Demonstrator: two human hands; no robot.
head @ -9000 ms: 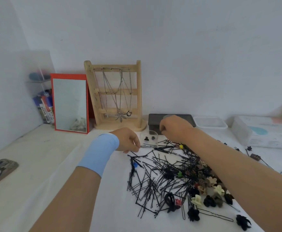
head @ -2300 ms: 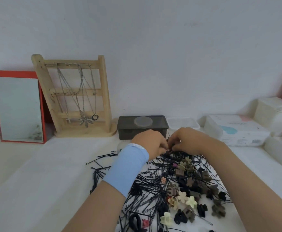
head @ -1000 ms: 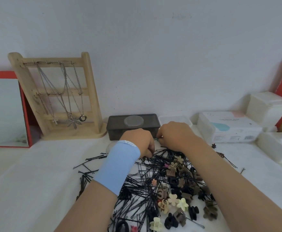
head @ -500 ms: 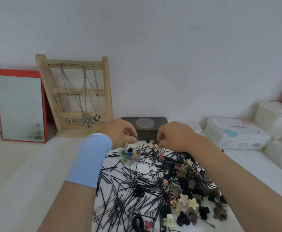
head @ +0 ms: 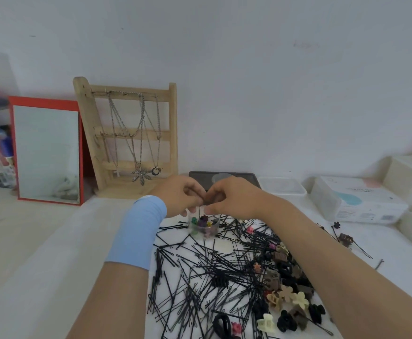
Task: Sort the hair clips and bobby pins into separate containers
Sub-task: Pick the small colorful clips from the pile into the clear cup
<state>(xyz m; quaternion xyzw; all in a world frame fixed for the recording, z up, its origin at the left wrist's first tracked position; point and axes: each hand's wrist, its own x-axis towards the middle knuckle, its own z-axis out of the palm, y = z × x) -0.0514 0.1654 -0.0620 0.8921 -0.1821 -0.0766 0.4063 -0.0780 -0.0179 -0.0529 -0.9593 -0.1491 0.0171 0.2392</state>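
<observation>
Head view: the left hand point(head: 183, 194) and right hand point(head: 232, 196) meet over the clear cup point(head: 203, 227) near the back edge of the bench point(head: 53, 253). Their fingers are clenched in a pinch on the top of one bobby pin point(head: 200, 211), which hangs upright just above the cup. The cup holds small coloured clips, so this pin probably belongs elsewhere: lift it straight up to avoid snagging. It is thin, black and wire-like. The loose pins point(head: 200, 272) lie tangled with claw clips point(head: 285, 297) toward the front.
</observation>
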